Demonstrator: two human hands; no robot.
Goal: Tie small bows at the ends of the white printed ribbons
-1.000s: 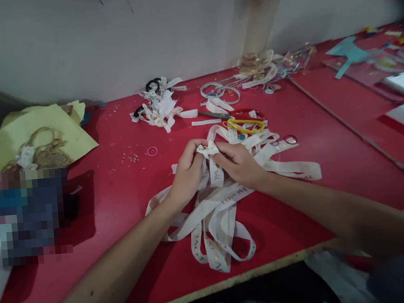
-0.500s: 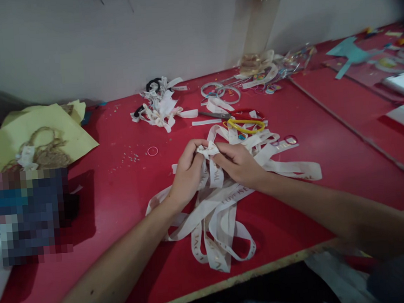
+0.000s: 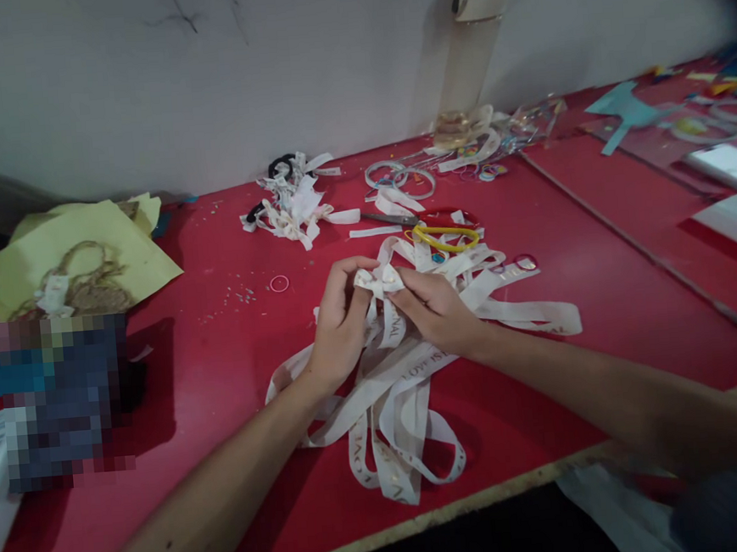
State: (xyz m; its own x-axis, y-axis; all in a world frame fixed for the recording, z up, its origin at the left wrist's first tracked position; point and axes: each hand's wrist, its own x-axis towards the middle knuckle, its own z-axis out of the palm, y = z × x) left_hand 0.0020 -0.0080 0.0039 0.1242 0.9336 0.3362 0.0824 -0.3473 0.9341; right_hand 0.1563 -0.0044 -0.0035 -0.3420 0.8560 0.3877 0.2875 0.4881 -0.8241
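Note:
Between both hands is a small white ribbon bow [image 3: 378, 282], its printed tail hanging down at the middle. My left hand [image 3: 340, 321] pinches the left loop between thumb and fingers. My right hand [image 3: 438, 304] grips the right loop the same way. Under and around the hands lies a loose heap of white printed ribbon [image 3: 394, 444], with gold-brown lettering on it. Some ribbon strands [image 3: 531, 314] spread out to the right beyond my right wrist. The back of the bow is hidden by the fingers.
On the red table [image 3: 224, 389], scissors with red and yellow handles [image 3: 445, 236] lie behind the hands. A pile of ribbon bows [image 3: 295, 201] sits at the back. A clear bottle [image 3: 469, 55] stands by the wall. Yellow paper sheets [image 3: 119, 270] are at left, a phone [image 3: 733, 166] at right.
The bow's two loops look fuller and more spread between my fingertips. Both hands keep their hold in nearly the same place; the view has tilted up slightly.

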